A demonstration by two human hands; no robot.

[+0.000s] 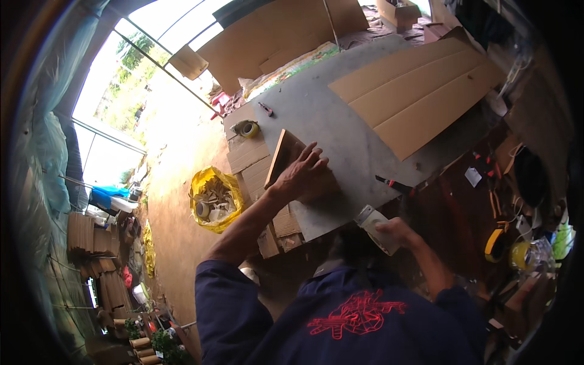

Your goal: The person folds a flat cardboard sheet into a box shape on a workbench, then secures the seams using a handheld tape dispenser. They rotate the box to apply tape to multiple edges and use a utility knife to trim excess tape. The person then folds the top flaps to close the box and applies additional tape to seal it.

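Note:
My left hand (302, 172) lies with its fingers spread on top of a small brown cardboard box (322, 185), which sits tilted near the table's front left edge. Parts of the box are covered by the hand and forearm. In my right hand (398, 232) is a flat, pale, rectangular piece (372, 222) with a greyish face, held at the table's front edge; its kind cannot be made out. A cutter with a black and red handle (395, 185) lies on the tabletop beyond my right hand.
A large cardboard sheet (420, 97) covers the right of the grey table (292, 121). At the far left lie a tape roll (248, 129) and a small red-black cutter (266, 109). A yellow bag (217, 227) of scraps stands left of the table; tools hang at the right.

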